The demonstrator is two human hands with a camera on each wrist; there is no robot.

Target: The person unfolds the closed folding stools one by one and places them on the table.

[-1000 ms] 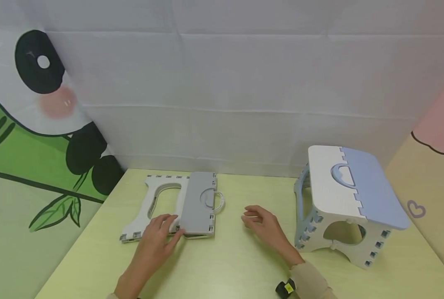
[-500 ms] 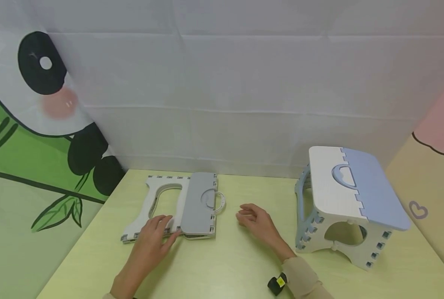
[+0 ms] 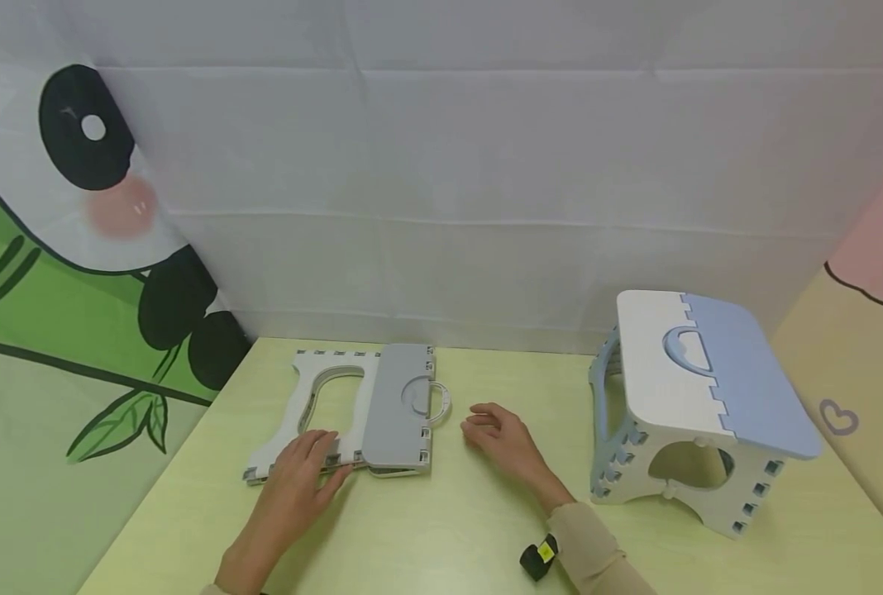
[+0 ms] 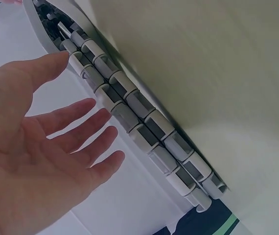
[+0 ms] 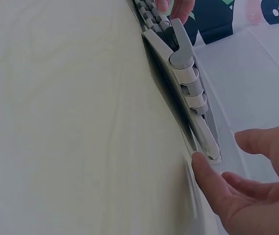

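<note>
A grey and white folding stool lies folded flat on the table at left, its small carry handle sticking out to the right. My left hand is at its near edge with fingers spread. In the left wrist view those fingers are extended beside the row of hinges; whether they touch cannot be told. My right hand hovers to the right of the handle, fingers loosely bent and holding nothing. The right wrist view shows this hand by the stool's handle end, apparently apart from it.
A second folding stool, white and blue, stands unfolded at the right of the pale yellow table. A white sheet hangs behind the table. Printed cartoon panels flank both sides. A black device sits at my right wrist.
My right hand has moved left, closer to the folded stool's handle. The left hand has slid slightly left along the near edge. Both stools keep their places on the table.
</note>
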